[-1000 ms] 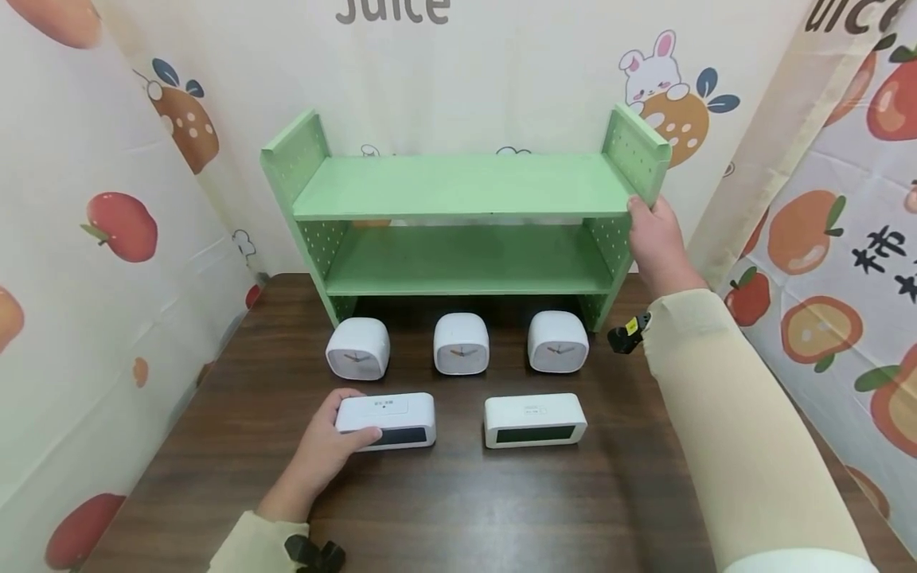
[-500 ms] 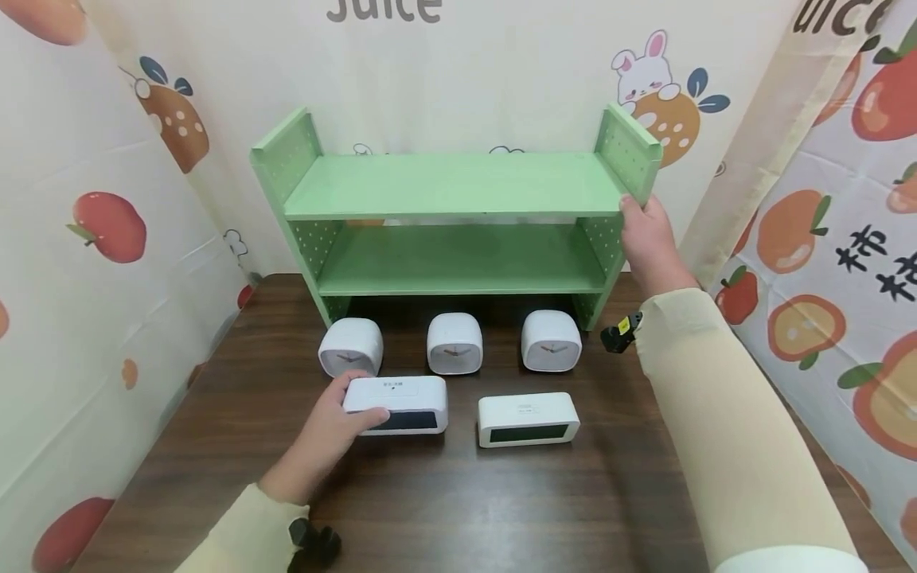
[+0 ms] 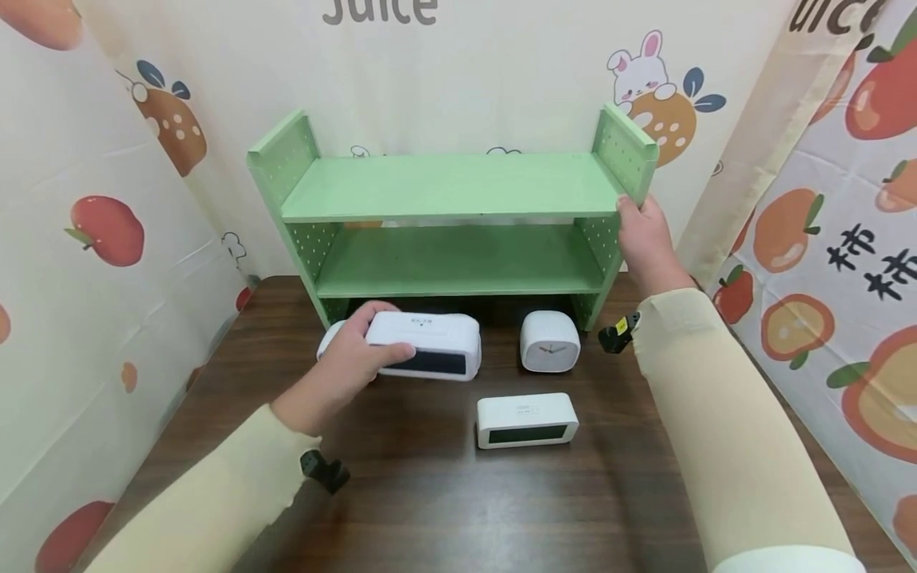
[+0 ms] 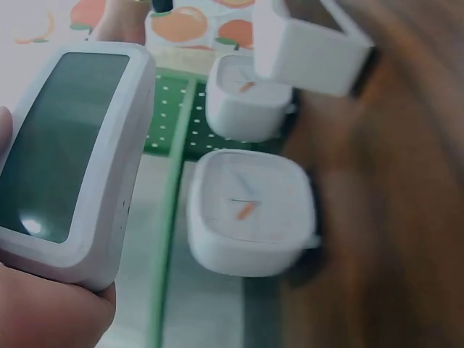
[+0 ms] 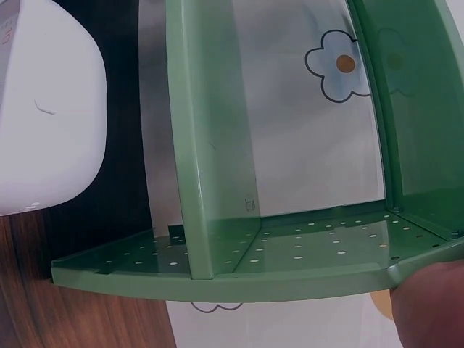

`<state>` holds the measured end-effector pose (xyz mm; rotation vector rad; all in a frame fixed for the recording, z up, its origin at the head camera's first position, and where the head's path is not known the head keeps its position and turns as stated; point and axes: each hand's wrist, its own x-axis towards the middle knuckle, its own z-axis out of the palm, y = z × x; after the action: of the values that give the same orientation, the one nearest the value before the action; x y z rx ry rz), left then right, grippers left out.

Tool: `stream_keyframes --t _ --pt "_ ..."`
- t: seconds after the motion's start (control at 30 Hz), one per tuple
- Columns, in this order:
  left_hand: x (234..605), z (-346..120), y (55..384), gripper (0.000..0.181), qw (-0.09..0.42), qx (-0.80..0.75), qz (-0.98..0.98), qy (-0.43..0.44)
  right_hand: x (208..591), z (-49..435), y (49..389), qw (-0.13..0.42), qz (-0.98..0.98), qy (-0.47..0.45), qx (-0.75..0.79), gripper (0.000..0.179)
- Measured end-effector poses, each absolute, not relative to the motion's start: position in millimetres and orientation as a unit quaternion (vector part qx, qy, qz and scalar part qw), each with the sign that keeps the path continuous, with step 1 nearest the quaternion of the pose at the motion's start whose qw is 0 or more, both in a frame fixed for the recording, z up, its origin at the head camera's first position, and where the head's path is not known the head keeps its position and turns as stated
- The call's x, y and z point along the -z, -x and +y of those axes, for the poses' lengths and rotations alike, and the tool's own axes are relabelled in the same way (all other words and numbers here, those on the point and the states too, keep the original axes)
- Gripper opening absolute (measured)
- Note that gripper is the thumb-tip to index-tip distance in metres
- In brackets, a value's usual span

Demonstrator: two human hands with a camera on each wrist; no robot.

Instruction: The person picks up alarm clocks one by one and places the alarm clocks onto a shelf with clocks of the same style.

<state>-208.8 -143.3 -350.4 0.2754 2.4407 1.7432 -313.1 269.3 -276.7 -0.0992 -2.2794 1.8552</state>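
1. Your left hand [image 3: 351,350] holds a white digital clock [image 3: 430,338] by its left end, thumb on the front and fingers behind, closed only as far as the clock's thickness allows.
2. That digital clock is up off the table [image 3: 444,501], left of centre, dark screen facing near; in the head view it covers the middle clock [image 4: 250,210], which the left wrist view shows standing on the table.
3. Your right hand [image 3: 648,243] grips the right side panel of the green shelf [image 3: 458,187], thumb at the front edge; some of the fingers are hidden.
4. The shelf stands at the table's far side, its two boards level, before a fruit-print cloth [image 3: 458,87].
5. The right clock [image 3: 550,342] stands just in front of the shelf's right end; the left clock [image 3: 328,338] is mostly hidden behind your left hand.
6. The other digital clock [image 3: 526,420] sits right of centre, nearer than the right clock, screen facing near.
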Motion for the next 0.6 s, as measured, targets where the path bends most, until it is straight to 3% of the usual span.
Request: stream_keyframes --t 0.6 --pt "243.9 -114.3 268.4 0.059 0.033 -0.587 0.793 -0.156 276.2 267.9 311.8 0.102 -0.774 0.031 -0.624 0.054"
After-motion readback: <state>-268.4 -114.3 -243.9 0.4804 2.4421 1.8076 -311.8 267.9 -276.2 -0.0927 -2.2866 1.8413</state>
